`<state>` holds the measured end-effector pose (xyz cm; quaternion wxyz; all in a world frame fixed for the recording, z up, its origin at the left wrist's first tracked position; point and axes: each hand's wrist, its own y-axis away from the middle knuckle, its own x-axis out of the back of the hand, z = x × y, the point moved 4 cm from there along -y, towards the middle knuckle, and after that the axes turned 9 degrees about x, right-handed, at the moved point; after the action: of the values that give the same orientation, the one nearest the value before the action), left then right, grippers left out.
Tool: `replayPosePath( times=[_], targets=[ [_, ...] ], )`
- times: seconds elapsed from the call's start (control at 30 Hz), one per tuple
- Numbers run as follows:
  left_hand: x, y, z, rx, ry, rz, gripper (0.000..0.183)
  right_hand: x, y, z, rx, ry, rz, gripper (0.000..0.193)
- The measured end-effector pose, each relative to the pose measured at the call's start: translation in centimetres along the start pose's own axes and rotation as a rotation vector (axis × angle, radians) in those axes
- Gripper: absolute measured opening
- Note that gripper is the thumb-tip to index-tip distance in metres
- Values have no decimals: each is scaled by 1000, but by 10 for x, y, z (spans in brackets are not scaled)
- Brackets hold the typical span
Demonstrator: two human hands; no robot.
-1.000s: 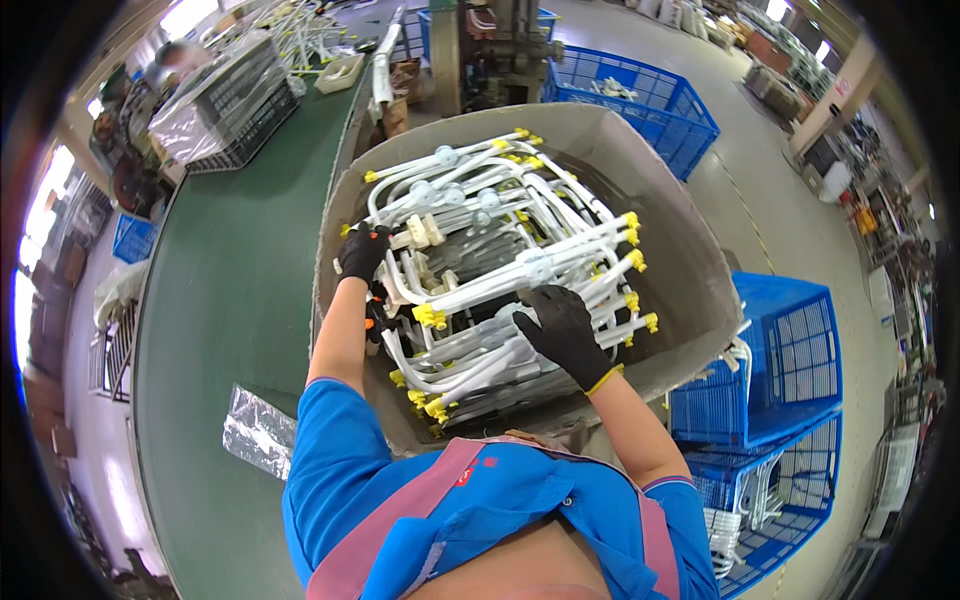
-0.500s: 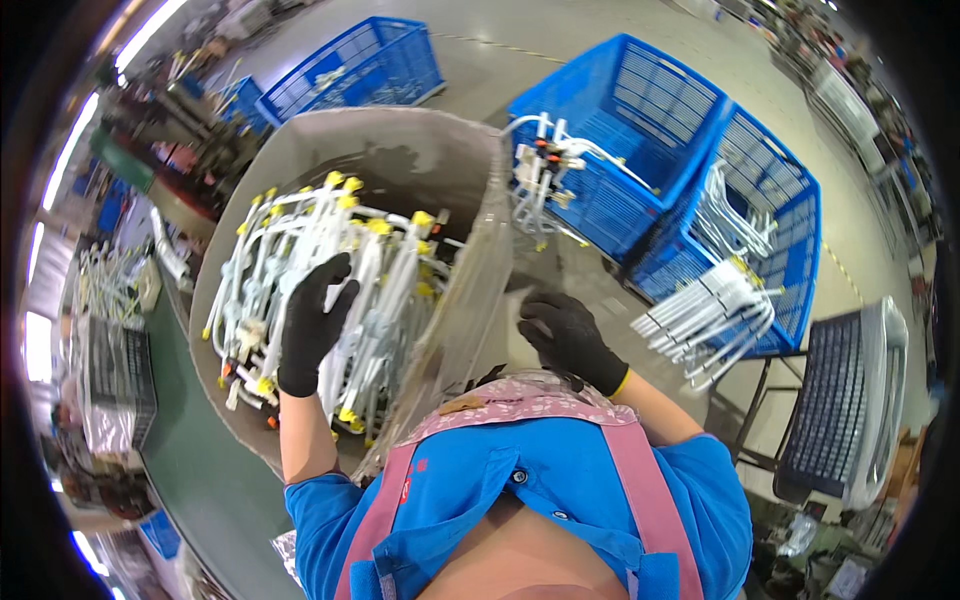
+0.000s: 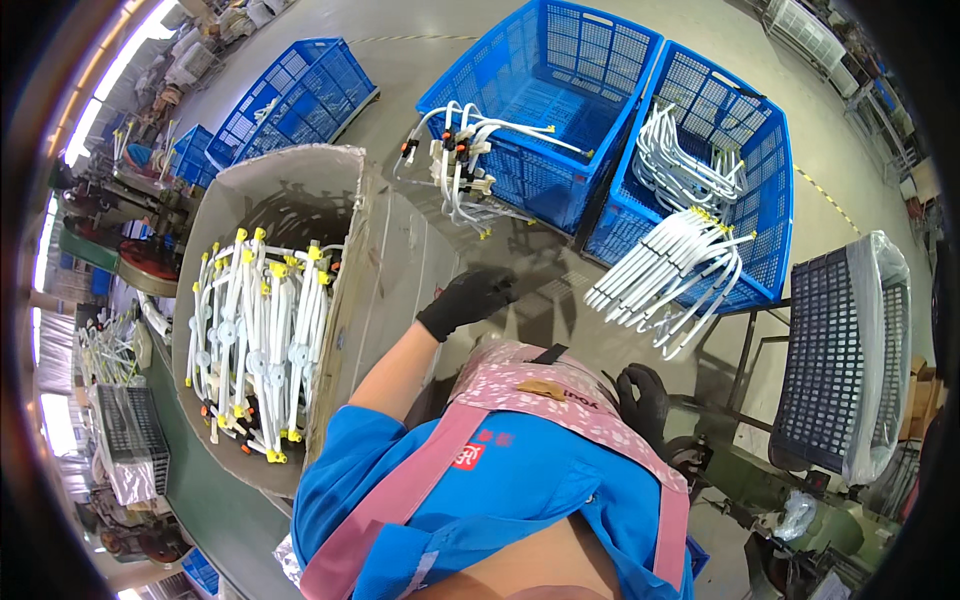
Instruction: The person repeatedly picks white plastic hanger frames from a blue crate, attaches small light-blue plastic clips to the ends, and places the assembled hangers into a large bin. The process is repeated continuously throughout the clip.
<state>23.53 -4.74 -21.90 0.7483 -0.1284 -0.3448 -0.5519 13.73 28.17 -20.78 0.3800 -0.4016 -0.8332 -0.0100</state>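
My left hand [image 3: 470,300], in a black glove, hangs over the floor in front of the apron [image 3: 530,380]. Its fingers are loosely stretched to the right, with nothing seen in them. Beside the apron's right edge is my right hand [image 3: 643,400], also black-gloved. Its fingers are slightly bent and apart, and I see nothing held. On my left, a large grey bin [image 3: 355,300] holds many bent white tubes [image 3: 262,340] with yellow end caps. Nearest ahead of my left hand, several white tubes with black and orange fittings [image 3: 460,160] hang over a blue crate's rim.
Two big blue plastic crates [image 3: 600,130] stand ahead; the right one has bent white tubes [image 3: 690,165] inside and a row of tubes [image 3: 665,265] across its near edge. A black mesh basket [image 3: 815,360] with plastic wrap is at right. A green bench [image 3: 215,490] runs at left.
My body has turned to the right. My left hand has left the tubes in the grey bin and swung right. My right hand has dropped to the apron's right side.
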Motion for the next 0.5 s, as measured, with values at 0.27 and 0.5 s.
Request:
replayPosePath(
  times=[0.27, 0.5],
  targets=[
    [7, -119, -37, 92, -241, -13, 35, -4, -29, 39, -172, -34, 7, 24],
    [57, -238, -122, -20, -352, 286, 37, -59, -133, 65, -156, -30, -79, 16]
  ],
)
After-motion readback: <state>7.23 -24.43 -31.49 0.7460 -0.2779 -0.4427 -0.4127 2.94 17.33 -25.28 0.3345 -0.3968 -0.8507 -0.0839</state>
